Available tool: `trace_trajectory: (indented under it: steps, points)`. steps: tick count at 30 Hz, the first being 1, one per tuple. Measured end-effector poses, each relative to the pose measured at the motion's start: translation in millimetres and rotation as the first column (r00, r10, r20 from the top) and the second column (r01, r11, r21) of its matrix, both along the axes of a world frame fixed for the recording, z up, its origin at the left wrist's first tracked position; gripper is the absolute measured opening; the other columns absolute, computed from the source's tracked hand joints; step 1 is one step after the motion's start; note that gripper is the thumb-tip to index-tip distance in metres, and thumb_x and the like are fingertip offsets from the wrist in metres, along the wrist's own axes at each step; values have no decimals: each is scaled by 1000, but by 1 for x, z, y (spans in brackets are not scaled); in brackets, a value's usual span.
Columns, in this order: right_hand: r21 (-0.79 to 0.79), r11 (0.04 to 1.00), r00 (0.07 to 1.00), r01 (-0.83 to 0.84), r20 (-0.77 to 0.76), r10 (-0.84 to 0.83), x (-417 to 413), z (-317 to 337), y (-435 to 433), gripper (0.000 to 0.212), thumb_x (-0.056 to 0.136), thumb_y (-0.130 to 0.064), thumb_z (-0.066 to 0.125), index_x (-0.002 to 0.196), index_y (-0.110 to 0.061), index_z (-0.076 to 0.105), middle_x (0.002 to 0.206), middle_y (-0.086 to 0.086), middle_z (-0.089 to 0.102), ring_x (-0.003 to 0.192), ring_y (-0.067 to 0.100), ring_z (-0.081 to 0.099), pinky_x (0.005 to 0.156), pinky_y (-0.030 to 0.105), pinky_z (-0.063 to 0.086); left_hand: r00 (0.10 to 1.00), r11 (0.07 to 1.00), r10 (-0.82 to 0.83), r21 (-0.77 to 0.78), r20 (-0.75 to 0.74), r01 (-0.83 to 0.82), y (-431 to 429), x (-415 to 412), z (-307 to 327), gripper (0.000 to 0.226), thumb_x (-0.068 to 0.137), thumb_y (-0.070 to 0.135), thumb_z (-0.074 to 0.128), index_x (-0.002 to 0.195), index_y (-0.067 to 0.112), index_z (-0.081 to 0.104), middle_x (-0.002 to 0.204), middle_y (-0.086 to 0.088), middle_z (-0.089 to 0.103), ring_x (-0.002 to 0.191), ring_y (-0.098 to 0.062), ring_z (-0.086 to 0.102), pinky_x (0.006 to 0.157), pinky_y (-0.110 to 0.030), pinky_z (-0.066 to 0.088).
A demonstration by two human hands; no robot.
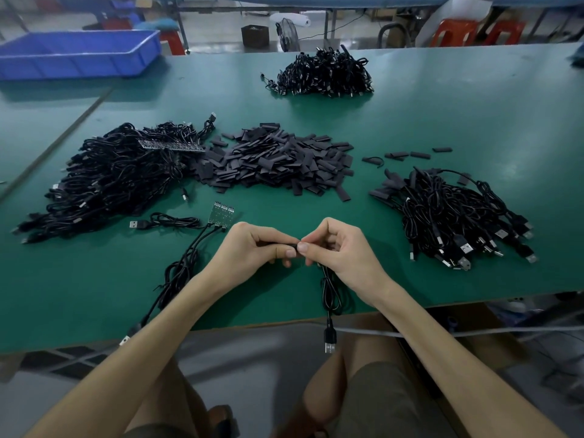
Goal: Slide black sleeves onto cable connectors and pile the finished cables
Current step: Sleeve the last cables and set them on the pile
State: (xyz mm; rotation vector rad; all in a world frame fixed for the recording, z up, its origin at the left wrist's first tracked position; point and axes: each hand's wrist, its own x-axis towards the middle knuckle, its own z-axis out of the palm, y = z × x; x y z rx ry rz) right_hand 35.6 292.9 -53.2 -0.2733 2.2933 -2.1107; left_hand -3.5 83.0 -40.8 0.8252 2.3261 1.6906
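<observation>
My left hand (252, 248) and my right hand (338, 248) meet over the green table's near edge. Between them they pinch a black sleeve (286, 244) on one end of a black cable (330, 292). That cable hangs from my right hand, and its USB plug (329, 341) dangles below the table edge. A heap of loose black sleeves (278, 162) lies in the middle of the table. A pile of cables (455, 216) with sleeves on lies at the right. A bigger tangle of cables (107, 181) lies at the left.
A few cables (186, 263) joined to a small connector board (221, 214) lie just left of my left hand. Another cable heap (322, 74) sits at the far side. A blue bin (79, 53) stands at the back left. Stray sleeves (407, 154) lie right of centre.
</observation>
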Motion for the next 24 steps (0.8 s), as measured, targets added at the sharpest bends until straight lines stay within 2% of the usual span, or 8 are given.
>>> trace_trajectory:
  steps: [4,9,13,19,21,24]
  points:
    - [0,1000,1000,2,3,-2,0,0,-1,12,91,-12,80,90,-10,68,74,3,74,70,14,69,72,23,54,1000,1000,-1,-9,-3,1,0,0,-1,17,87,6,75,96,20,80,77,3,77,66,-9,70,64,-18,52]
    - [-21,1000,1000,0,10,0,0,1,-1,13,91,-8,78,91,-3,66,71,-2,73,68,12,67,70,21,54,1000,1000,27,-2,1,-27,1,0,-3,20,86,5,76,93,23,80,76,2,77,63,-8,69,62,-17,51]
    - [-28,1000,1000,1,15,-1,1,2,-2,12,90,-7,78,91,-4,66,71,-1,73,68,12,66,71,22,54,1000,1000,24,-4,-8,-24,0,-1,-5,19,87,5,75,94,22,81,76,2,77,63,-9,69,63,-17,51]
    - [-17,1000,1000,18,10,-18,0,1,-2,11,92,-9,78,92,-6,67,71,-1,72,67,11,65,70,20,52,1000,1000,-3,-16,-27,3,0,-4,-7,15,93,4,69,100,14,79,78,-3,77,56,-16,65,59,-17,47]
    - [-14,999,999,37,8,-37,0,0,-2,12,93,-12,77,94,-7,66,72,0,73,69,12,67,73,23,53,1000,1000,-6,14,3,6,0,-5,-6,16,95,3,66,109,7,72,80,-4,77,55,-19,65,58,-19,48]
    - [8,999,999,47,7,-47,0,-1,-2,12,96,-18,74,100,-10,66,71,2,72,80,16,74,82,34,54,996,997,-26,79,86,19,-2,-6,-4,15,99,-1,58,112,2,64,86,-9,78,63,-23,71,58,-26,50]
